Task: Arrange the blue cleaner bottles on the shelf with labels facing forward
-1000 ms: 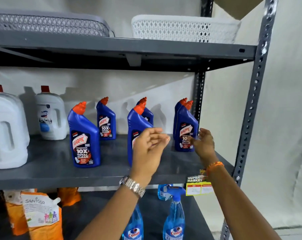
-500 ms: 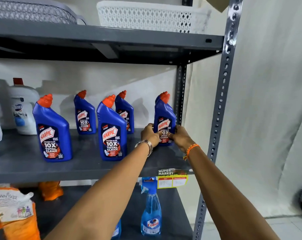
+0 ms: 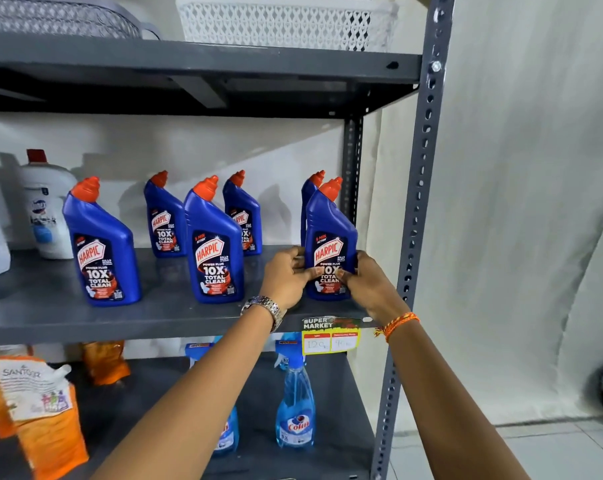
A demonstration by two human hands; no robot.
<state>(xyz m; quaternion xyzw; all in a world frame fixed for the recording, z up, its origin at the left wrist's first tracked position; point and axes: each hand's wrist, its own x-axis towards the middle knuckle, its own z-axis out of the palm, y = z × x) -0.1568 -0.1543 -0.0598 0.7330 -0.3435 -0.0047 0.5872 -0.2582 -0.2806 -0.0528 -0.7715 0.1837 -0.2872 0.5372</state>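
Observation:
Several blue cleaner bottles with orange caps stand on the grey middle shelf. The rightmost front bottle stands upright near the shelf's right end with its label to the front. My left hand grips its lower left side and my right hand grips its lower right side. Another bottle stands right behind it, mostly hidden. To the left stand a front middle bottle and a front left bottle, labels forward, with two more in the back row.
White jugs stand at the shelf's left. A price tag hangs on the shelf edge below my hands. The grey upright post is just right of the held bottle. Spray bottles and orange pouches sit on the lower shelf; baskets above.
A second ago both hands were reaching, empty, toward the right bottles. They closed on the rightmost front bottle and still hold it. The camera view has moved closer.

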